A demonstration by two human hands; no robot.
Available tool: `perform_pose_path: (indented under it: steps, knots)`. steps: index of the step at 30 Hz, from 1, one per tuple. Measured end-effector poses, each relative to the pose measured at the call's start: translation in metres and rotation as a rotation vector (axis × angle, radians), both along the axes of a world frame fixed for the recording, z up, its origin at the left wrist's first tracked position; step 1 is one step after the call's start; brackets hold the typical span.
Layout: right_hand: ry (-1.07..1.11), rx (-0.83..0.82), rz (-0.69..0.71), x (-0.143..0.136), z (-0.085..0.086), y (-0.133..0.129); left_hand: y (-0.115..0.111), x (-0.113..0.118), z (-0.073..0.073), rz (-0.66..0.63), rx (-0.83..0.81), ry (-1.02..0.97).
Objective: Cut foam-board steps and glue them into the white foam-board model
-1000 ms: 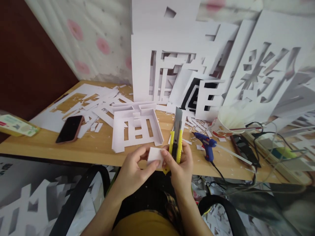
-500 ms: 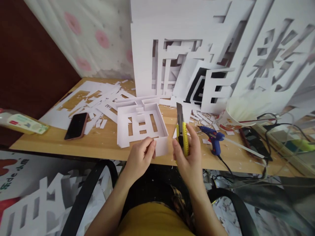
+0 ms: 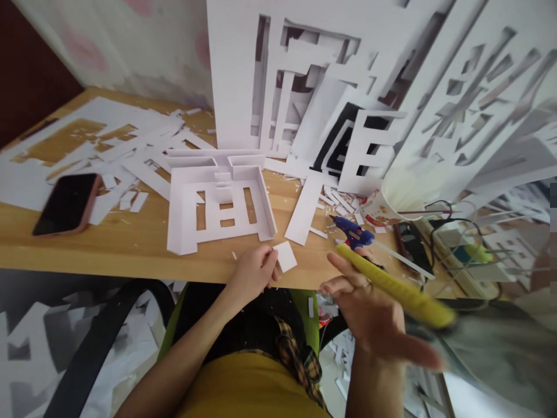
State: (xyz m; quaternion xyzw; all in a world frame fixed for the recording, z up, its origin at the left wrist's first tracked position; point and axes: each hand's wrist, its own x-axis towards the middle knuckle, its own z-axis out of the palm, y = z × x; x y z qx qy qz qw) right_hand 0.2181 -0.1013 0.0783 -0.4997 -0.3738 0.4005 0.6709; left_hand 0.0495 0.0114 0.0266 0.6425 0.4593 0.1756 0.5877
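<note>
My left hand (image 3: pixel 256 268) is closed in a pinch at the table's front edge, holding a small square piece of white board (image 3: pixel 286 257) by its left side. Just beyond it lies a white board letter form (image 3: pixel 183 203) with raised side walls and cut-out openings. My right hand (image 3: pixel 369 313) is turned with its fingers stretched and its thumb spread far out. A yellow utility knife (image 3: pixel 391 281) lies across or just over those fingers, its lower end blurred; no grip on it shows. A blue glue gun (image 3: pixel 352 232) lies right behind the fingers.
A phone (image 3: pixel 67 204) lies at left beside white offcuts (image 3: pixel 130 151). Large cut-out boards (image 3: pixel 237 75) lean at the back. On the right stand a paper cup (image 3: pixel 378 203) and a power strip (image 3: pixel 456 252) with loose cables. A chair armrest (image 3: pixel 108 342) is at lower left.
My right hand has moved right, turned over and opened its thumb away from the knife, which has swung round. The white piece has tilted in my left hand. The whole view has shifted.
</note>
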Motion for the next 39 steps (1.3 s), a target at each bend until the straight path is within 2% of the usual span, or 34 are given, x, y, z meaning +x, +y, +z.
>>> perform_pose_path:
  steps: [2, 4, 8, 10, 14, 17, 20, 24, 39]
  knots:
    - [-0.119, 0.045, -0.084, 0.002, -0.004, -0.002, 0.006, 0.006, 0.001, -0.03, 0.089, 0.107]
    - [-0.179, 0.085, -0.245, -0.001, -0.008, -0.003, 0.009, 0.007, 0.0, -0.054, 0.206, 0.224]
    - [-0.21, 0.157, -0.444, -0.009, -0.019, -0.002, 0.003, -0.004, -0.01, 0.02, 0.417, 0.334]
    - [-0.291, 0.113, -0.432, -0.01, -0.028, -0.002, 0.0, -0.011, -0.016, 0.041, 0.551, 0.316]
    - [-0.559, -0.034, -0.281, -0.014, -0.052, -0.001, -0.003, -0.019, -0.03, -0.016, 0.901, 0.231]
    - [-0.741, -0.004, -0.303, -0.022, -0.073, 0.003, -0.003, -0.02, -0.034, -0.041, 1.035, 0.244]
    - [-0.801, 0.048, -0.293, -0.031, -0.088, 0.012, -0.002, -0.018, -0.033, -0.047, 1.056, 0.269]
    - [-0.851, 0.051, -0.253, -0.035, -0.097, 0.025, -0.002, -0.017, -0.03, -0.067, 1.034, 0.247]
    - [-0.942, 0.062, -0.252, -0.035, -0.099, 0.031, -0.002, -0.016, -0.031, -0.075, 1.052, 0.308]
